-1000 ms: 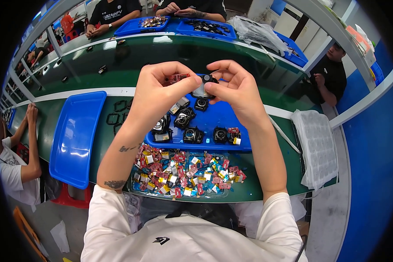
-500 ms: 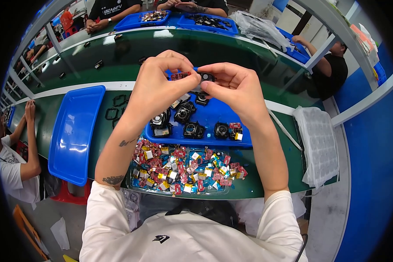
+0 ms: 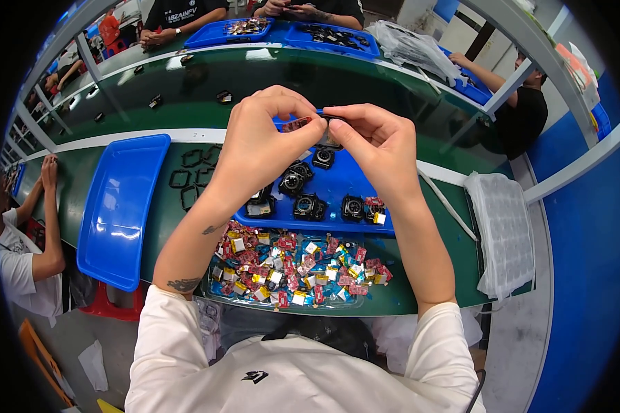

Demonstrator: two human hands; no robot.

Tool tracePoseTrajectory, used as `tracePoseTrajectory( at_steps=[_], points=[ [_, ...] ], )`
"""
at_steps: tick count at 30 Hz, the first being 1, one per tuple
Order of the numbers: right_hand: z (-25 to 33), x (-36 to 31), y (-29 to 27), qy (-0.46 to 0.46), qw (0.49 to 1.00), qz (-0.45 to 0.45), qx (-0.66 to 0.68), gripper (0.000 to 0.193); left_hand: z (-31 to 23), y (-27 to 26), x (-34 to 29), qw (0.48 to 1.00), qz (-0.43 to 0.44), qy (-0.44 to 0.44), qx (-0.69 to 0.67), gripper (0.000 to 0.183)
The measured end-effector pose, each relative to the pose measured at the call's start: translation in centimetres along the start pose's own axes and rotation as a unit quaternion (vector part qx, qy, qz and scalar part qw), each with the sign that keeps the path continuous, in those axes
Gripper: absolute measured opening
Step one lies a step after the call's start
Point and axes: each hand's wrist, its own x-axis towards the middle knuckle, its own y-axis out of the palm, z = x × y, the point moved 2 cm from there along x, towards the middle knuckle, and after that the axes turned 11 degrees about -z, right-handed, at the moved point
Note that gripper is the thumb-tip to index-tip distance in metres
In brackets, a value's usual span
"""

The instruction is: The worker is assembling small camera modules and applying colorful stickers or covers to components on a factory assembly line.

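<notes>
Above the blue tray [image 3: 334, 186], my left hand [image 3: 267, 134] and my right hand [image 3: 381, 144] meet with fingertips pinched. A small red circuit board [image 3: 296, 124] shows at my left fingers. My right thumb and fingers grip a dark watch case [image 3: 332, 115], mostly hidden and seen nearly edge-on. Below them, the tray bears several black watch cases [image 3: 310, 206], and one at its right has a red board and a white battery [image 3: 379, 218] beside it. Nearer my body lies a heap of red circuit boards with batteries [image 3: 282, 268], in and around a clear plastic tray.
Left of my arm stand black square frames [image 3: 180, 179] and a second blue tray [image 3: 120, 213]. White plastic-wrapped trays [image 3: 499, 230] sit at the right end. Beyond runs a dark green belt [image 3: 186, 93] with scattered watch parts. Other people sit across it and at the left.
The dark watch case has tilted from showing its face to nearly edge-on between my fingers. My right hand has shifted slightly right. The view has moved a little.
</notes>
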Motion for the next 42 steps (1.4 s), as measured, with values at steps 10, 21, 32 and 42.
tracePoseTrajectory(
  at_steps=[10,21,32,42],
  points=[
    [0.2,1.0,-1.7,0.030,0.995,-0.076,0.051,0.018,-1.9,-0.3,-0.4,0.998,-0.015,0.046,0.046,0.016],
    [1.2,0.3,-0.9,-0.078,0.990,-0.100,-0.059,0.014,-0.7,0.4,-0.3,0.977,0.069,-0.116,-0.163,0.015],
    [1.5,0.5,-1.5,-0.057,0.998,-0.019,0.029,0.017,-0.8,0.0,0.4,0.998,0.001,-0.044,-0.041,0.018],
    [-7.4,7.8,-9.7,0.011,0.960,-0.192,-0.204,0.021,-1.2,-5.2,2.4,0.983,-0.107,-0.053,-0.143,0.019]
  ],
)
